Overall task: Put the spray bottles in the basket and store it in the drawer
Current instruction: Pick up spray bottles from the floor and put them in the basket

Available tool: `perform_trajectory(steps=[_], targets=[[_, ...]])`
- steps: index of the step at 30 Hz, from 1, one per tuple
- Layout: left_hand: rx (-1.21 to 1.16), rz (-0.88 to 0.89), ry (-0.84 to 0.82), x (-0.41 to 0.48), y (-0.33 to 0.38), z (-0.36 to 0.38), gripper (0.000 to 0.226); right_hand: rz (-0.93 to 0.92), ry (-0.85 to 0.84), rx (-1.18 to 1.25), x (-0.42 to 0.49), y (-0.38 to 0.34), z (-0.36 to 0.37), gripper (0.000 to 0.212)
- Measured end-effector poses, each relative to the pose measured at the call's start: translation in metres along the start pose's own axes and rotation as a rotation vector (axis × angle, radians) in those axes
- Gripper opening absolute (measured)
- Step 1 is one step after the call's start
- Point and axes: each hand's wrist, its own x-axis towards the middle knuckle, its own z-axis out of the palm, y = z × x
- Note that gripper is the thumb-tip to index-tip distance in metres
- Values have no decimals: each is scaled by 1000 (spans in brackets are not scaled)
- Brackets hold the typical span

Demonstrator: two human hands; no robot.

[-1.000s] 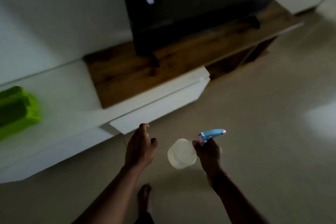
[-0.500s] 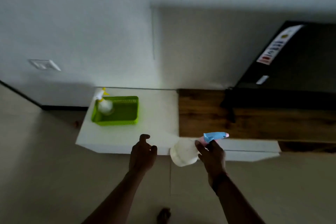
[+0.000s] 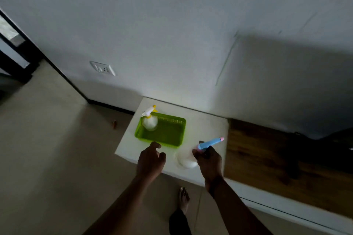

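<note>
A green plastic basket (image 3: pixel 172 140) sits on the white end of a low cabinet (image 3: pixel 206 128). Inside its far left corner stands a clear spray bottle with a white and yellow head (image 3: pixel 150 121). My right hand (image 3: pixel 209 160) grips the neck of a second clear spray bottle with a blue head and pink tip (image 3: pixel 188 159), held just right of the basket's near right corner. My left hand (image 3: pixel 150 160) hovers in front of the basket's near edge, fingers loosely curled and holding nothing.
The cabinet top turns to dark wood (image 3: pixel 277 156) on the right, with a dark object at the far right edge. A drawer front (image 3: pixel 286 213) runs below it. A wall socket (image 3: pixel 103 67) sits on the white wall. My bare foot (image 3: pixel 183 198) stands on the beige floor.
My view swung left and closer, so the basket now lies right before my hands. The right hand still carries the blue-headed bottle; the left hand has neared the basket's front edge.
</note>
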Motion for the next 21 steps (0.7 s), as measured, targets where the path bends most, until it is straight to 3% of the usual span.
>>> perform_trajectory(steps=[7,13,21], targets=[[32,-69,30,76,-19,-23,26,-34,-60,-176,82,-14,80,21],[20,-68,14,131,-52,-29,27,-29,-23,-394,135,8,131,36],[10,-39,-107,194,-105,-11,24,50,14,-432,179,49,174,42]])
